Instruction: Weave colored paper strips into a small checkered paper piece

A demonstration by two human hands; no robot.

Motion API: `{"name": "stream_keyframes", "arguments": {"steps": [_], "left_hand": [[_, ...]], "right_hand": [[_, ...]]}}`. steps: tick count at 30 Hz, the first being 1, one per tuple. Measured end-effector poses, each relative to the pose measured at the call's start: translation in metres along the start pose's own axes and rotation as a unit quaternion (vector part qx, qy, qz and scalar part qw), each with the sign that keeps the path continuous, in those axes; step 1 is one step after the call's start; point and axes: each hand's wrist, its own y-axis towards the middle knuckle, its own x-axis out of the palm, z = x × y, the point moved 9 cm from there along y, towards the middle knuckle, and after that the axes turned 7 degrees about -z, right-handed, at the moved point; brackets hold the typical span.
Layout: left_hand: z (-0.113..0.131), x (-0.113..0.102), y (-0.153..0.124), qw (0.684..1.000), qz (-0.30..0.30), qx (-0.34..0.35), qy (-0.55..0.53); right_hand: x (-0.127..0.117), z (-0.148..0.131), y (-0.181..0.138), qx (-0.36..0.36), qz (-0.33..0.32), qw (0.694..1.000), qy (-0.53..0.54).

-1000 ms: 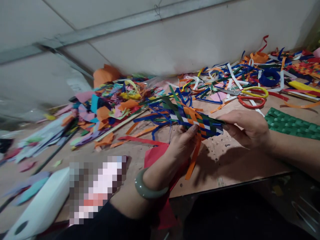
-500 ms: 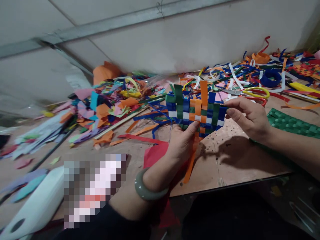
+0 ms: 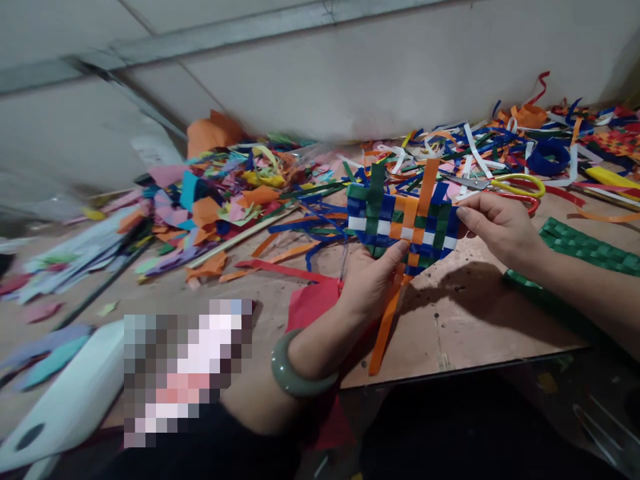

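I hold up a small woven mat of paper strips (image 3: 403, 223), blue, green, orange and white, facing me above the wooden table (image 3: 450, 327). My left hand (image 3: 367, 283), with a pale green bangle on the wrist, pinches its lower edge. My right hand (image 3: 495, 223) pinches its right edge between thumb and fingers. A long orange strip (image 3: 385, 327) hangs down from the mat toward the table edge. Loose green, orange and blue strip ends stick out of its top and left side.
Piles of coloured paper scraps and strips (image 3: 225, 207) cover the table's back and left. Yellow and red handled scissors (image 3: 515, 187) lie behind my right hand. A green woven band (image 3: 585, 250) lies at right, a red sheet (image 3: 313, 303) under my left wrist, a white object (image 3: 60, 407) at lower left.
The woven mat was lying nearly flat and edge-on; I have tilted it upright to face me and shifted it slightly right. Both hands kept their hold.
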Motion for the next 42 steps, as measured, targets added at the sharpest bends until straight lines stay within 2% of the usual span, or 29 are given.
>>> {"name": "stream_keyframes", "arguments": {"steps": [6,16,24,30,37,42], "left_hand": [[-0.003,-0.004,0.001,1.0,-0.007,-0.007,0.024],[-0.005,0.004,-0.003,0.999,-0.002,-0.03,0.011],[-0.008,-0.002,-0.001,0.998,-0.003,-0.065,-0.007],[-0.009,-0.01,-0.001,0.997,0.027,-0.071,0.002],[-0.014,-0.003,-0.002,0.996,-0.006,-0.089,-0.018],[-0.015,0.003,-0.004,0.993,-0.045,-0.106,0.003]], "right_hand": [[0.003,0.007,0.006,0.004,-0.035,0.999,0.002],[0.0,0.021,0.006,0.076,-0.012,0.997,0.005],[0.001,0.027,0.007,0.096,-0.012,0.994,0.042],[0.003,0.03,0.007,0.117,-0.023,0.992,0.047],[0.002,0.031,0.007,0.112,-0.015,0.993,0.033],[0.003,0.034,0.008,0.09,-0.035,0.995,0.008]]}}
